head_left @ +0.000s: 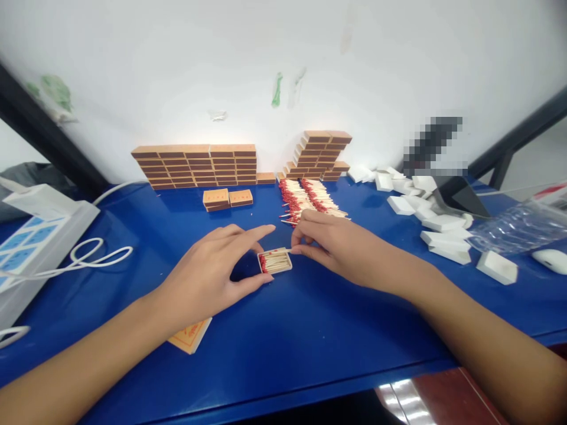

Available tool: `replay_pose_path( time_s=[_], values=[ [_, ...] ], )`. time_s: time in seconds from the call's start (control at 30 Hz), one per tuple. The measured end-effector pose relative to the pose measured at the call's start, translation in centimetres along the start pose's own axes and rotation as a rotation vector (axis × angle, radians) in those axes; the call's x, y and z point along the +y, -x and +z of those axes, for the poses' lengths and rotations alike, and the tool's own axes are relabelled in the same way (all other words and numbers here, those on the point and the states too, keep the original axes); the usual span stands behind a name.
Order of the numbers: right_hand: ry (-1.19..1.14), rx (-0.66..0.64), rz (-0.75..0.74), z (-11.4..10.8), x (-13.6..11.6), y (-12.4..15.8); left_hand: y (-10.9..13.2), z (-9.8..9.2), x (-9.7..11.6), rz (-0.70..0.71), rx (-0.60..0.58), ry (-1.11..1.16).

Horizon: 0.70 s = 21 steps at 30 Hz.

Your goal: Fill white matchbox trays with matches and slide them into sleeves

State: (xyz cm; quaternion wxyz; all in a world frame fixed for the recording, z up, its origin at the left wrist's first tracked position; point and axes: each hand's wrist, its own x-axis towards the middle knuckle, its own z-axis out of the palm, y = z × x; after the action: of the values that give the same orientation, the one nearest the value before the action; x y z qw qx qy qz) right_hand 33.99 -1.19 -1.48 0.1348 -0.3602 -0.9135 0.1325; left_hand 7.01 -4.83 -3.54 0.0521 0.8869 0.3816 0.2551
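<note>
A small white matchbox tray (pixel 275 261) filled with red-tipped matches lies on the blue table (pixel 283 330). My left hand (pixel 212 271) steadies the tray's left side between thumb and forefinger. My right hand (pixel 328 242) touches the tray's right end with pinched fingers. Just behind my right hand lies a loose pile of matches (pixel 305 198). An orange matchbox sleeve (pixel 191 336) lies under my left wrist.
Stacks of closed orange matchboxes (pixel 197 165) (pixel 321 154) line the wall, with two more boxes (pixel 228 198) in front. Several empty white trays (pixel 436 215) lie at the right near a plastic bag (pixel 518 227). A power strip (pixel 31 236) and white cable (pixel 88 254) sit left.
</note>
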Motion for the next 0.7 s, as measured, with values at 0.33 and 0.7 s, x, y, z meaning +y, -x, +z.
replay_pose_path(
  time_s=[0.33,0.7],
  values=[
    [-0.003,-0.035,0.001,0.7,-1.2,-0.3,0.1,0.3,0.2,0.036,0.020,0.017],
    [-0.070,0.023,0.003,1.2,-1.8,-0.6,0.0,0.3,0.1,0.040,0.012,0.019]
  ],
)
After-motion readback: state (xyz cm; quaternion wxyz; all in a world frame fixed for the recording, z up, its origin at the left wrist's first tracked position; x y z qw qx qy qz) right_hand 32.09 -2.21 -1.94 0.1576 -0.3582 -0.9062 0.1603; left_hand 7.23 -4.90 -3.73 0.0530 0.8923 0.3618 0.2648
